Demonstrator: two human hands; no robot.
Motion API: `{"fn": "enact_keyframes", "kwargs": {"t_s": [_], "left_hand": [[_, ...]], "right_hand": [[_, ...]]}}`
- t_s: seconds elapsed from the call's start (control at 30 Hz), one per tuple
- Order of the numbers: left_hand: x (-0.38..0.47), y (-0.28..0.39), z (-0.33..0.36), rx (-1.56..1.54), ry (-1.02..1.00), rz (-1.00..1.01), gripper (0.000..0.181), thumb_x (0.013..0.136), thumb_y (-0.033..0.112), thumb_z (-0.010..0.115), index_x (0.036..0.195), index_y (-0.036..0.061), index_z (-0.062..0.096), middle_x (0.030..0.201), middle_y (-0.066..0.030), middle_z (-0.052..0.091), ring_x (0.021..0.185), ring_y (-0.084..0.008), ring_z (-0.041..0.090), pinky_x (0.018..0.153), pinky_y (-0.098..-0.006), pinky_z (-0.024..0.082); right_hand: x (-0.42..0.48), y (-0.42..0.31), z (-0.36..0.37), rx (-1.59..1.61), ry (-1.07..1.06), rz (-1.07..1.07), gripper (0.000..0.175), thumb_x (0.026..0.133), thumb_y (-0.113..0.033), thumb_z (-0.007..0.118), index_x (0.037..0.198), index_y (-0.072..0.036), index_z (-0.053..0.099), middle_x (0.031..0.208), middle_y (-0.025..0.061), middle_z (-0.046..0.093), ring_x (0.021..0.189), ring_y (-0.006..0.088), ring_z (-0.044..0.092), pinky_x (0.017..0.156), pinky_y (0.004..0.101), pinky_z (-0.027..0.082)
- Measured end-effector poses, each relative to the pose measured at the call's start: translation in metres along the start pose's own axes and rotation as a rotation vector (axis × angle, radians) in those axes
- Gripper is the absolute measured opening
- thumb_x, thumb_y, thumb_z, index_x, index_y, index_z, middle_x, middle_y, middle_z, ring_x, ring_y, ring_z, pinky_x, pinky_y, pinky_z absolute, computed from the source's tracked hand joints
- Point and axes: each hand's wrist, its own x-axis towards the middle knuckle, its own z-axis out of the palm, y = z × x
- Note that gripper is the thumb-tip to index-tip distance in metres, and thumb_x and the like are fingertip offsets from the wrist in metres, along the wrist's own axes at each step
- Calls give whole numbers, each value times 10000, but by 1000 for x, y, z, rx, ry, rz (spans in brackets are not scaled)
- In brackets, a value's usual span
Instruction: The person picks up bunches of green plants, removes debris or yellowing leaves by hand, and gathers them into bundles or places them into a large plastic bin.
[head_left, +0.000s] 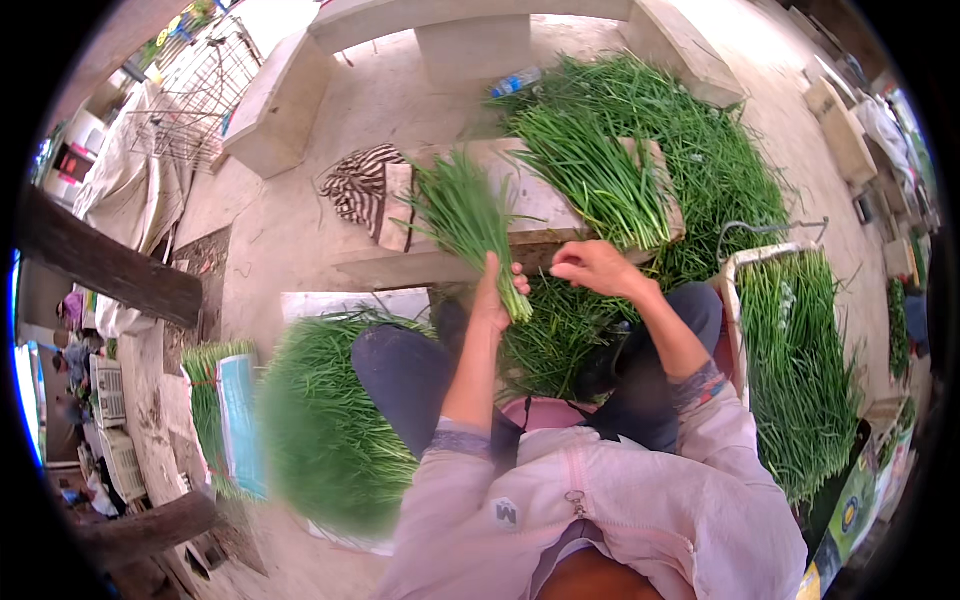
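My left hand (495, 296) is closed around the pale stem ends of a bunch of long green leaves, likely garlic chives (469, 217), whose tips fan up and left over a low stone bench (472, 262). To its right my right hand (589, 268) hovers near the bench edge, fingers curled; whether a stem is between them is not visible. A larger pile of the same greens (600, 172) lies on the bench's right part. A brown-and-white striped cloth (367, 187) rests at its left end.
Loose greens (727, 172) cover the floor behind and right of the bench. A white-rimmed crate (735, 300) of greens stands right, another heap (337, 420) left, beside a blue-wrapped bundle (241, 420). A plastic bottle (516, 82) lies beyond. Dark wooden posts (112, 259) stand left.
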Motion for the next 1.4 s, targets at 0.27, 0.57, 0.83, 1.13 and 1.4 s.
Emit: {"fn": "enact_keyframes", "kwargs": {"t_s": [0.27, 0.57, 0.83, 1.13, 1.4], "left_hand": [[-6, -8, 10, 105, 38, -12, 716, 815, 677, 457, 1199, 74, 505, 1101, -86, 579, 1035, -229, 554, 896, -409, 460], [-7, -6, 25, 13, 118, -16, 485, 892, 518, 489, 971, 39, 507, 784, -66, 543, 630, -177, 532, 567, -316, 474], [-16, -4, 36, 139, 84, 59, 276, 817, 194, 675, 978, 33, 521, 763, -55, 572, 595, -156, 558, 519, -300, 486], [-29, -38, 47, 760, -64, 240, 467, 765, 34, 641, 1133, 30, 353, 825, -74, 530, 568, -126, 539, 501, -263, 453], [-32, -7, 50, 753, -191, 65, 793, 717, 248, 763, 1313, 26, 290, 1201, -122, 459, 1089, -209, 487, 897, -328, 426]], "right_hand": [[16, -8, 82, -257, 253, 32, 284, 799, -261, 630, 798, 20, 586, 654, 112, 618, 586, 198, 596, 566, 327, 472], [16, 40, 56, 658, 555, 251, 301, 822, -274, 569, 838, 21, 622, 752, 210, 631, 696, 335, 628, 664, 391, 479], [-9, 58, 43, 309, 62, 256, 580, 825, -414, 647, 1177, 34, 538, 902, 81, 625, 815, 168, 596, 765, 339, 495], [53, 21, 54, 895, 294, 58, 425, 788, -188, 704, 1123, 5, 527, 932, 70, 598, 803, 162, 580, 711, 323, 488], [27, 18, 56, 1045, 330, 187, 335, 822, -141, 659, 1105, 4, 554, 955, 56, 608, 799, 137, 574, 707, 301, 490]]}}
